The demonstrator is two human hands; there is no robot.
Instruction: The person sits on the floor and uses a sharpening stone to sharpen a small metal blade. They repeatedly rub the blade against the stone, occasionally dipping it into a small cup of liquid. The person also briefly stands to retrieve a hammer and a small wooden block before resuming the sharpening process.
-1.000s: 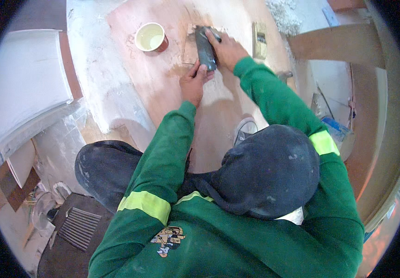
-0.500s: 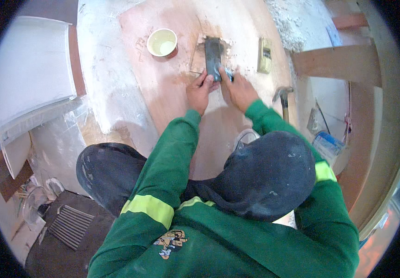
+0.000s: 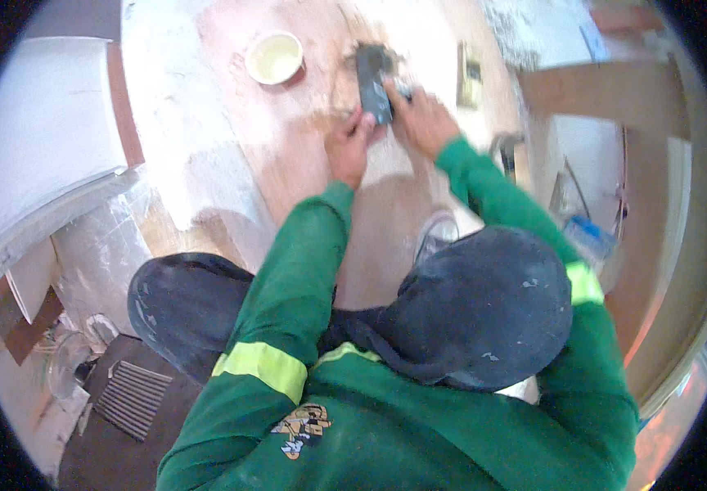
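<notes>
A dark grey oblong block (image 3: 373, 80), which looks like a sharpening stone, lies on a pinkish board with a wet, dirty patch around its far end. My left hand (image 3: 348, 150) has its fingers closed at the near end of the block. On the block's right side is my right hand (image 3: 424, 123), index finger stretched along the block's edge and the other fingers curled. A small shiny bluish piece (image 3: 403, 90) shows beside those fingers, mostly hidden and blurred. To the left of the block stands a pale cup (image 3: 275, 58) with some liquid in it.
A yellowish wooden block with a dark slot (image 3: 469, 75), like a hand plane, lies to the right. Nearer me is a hammer (image 3: 506, 154). Wooden planks (image 3: 607, 98) and a blue-and-white container (image 3: 589, 236) edge the right side. A dark ribbed mat (image 3: 131, 401) lies lower left.
The view has shifted, so the cup, block and hammer sit higher in the picture. Both hands remain at the block, the right one slightly farther along it.
</notes>
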